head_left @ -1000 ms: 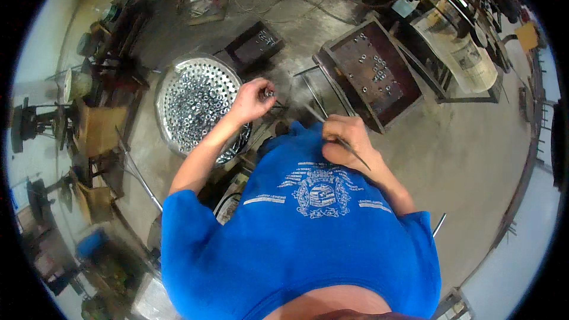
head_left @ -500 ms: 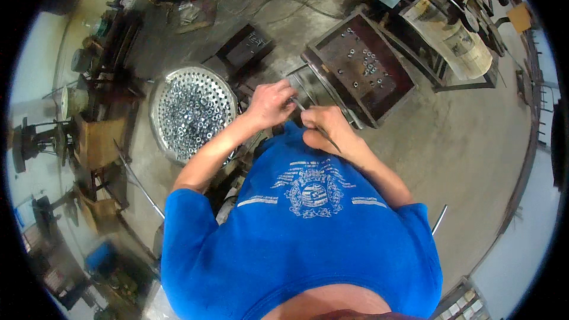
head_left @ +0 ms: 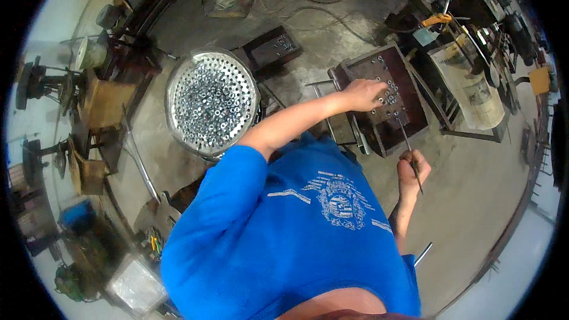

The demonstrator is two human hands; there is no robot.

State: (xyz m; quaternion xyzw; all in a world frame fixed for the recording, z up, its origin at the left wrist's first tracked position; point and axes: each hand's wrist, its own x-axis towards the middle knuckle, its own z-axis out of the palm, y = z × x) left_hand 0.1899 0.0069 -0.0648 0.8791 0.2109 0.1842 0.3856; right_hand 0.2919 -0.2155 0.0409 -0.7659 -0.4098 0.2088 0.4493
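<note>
My left hand (head_left: 364,95) reaches over a dark metal box (head_left: 361,71), fingers curled down beside the loose metal nuts (head_left: 390,98) scattered in it. Whatever its fingertips hold, if anything, is hidden. Just outside the box's near right side, my right hand (head_left: 413,169) is closed round a thin metal rod (head_left: 405,134). The rod's far tip points into the box near a nut, and its other end sticks out below the fist. To the left stands a round perforated metal pan (head_left: 242,77) heaped with nuts (head_left: 207,106).
Behind the pan sits a smaller dark box (head_left: 267,53) with a few metal pieces. A metal frame with a curled sheet (head_left: 468,83) stands right of the large box. A cable (head_left: 332,15) lies on the floor. Long metal bars (head_left: 139,163) lean at the left.
My hands were together at the rod in front of my body. They have parted: the left moved right over the box, the right moved right and nearer with the rod. The view has shifted.
</note>
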